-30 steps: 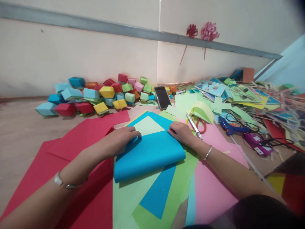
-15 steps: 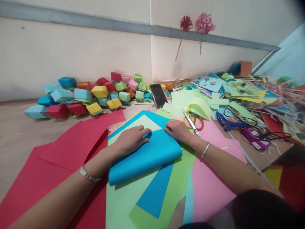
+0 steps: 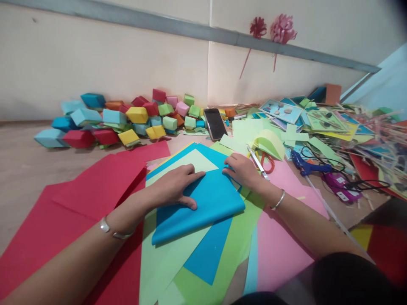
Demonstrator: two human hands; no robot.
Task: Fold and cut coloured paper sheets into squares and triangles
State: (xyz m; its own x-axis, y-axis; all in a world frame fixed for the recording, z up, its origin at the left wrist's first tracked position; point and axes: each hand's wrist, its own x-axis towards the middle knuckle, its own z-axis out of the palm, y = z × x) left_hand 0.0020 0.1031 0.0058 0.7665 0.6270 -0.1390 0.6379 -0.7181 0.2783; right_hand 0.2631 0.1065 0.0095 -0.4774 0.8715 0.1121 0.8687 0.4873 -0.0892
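Observation:
A blue sheet of paper (image 3: 210, 197) lies doubled over on a stack of coloured sheets, its rounded fold towards me. My left hand (image 3: 173, 186) rests on its upper layer with the fingers stretched and the thumb spread away. At the sheet's far right edge, my right hand (image 3: 243, 169) has its fingers bent and closed on the paper's edge. Beneath lie a pale green sheet (image 3: 171, 258), a blue strip (image 3: 210, 254) and a brighter green sheet (image 3: 233, 237).
Red paper (image 3: 82, 190) spreads to the left, pink paper (image 3: 282, 241) to the right. Scissors (image 3: 269, 163), a metal-bladed cutter (image 3: 258, 163) and a blue glue gun (image 3: 310, 166) lie at the right. Folded paper boxes (image 3: 136, 115) and a phone (image 3: 216, 124) stand along the wall.
My left hand has opened wider, its thumb moving towards me over the blue paper. The paper's near fold has become flatter. The camera view has shifted slightly.

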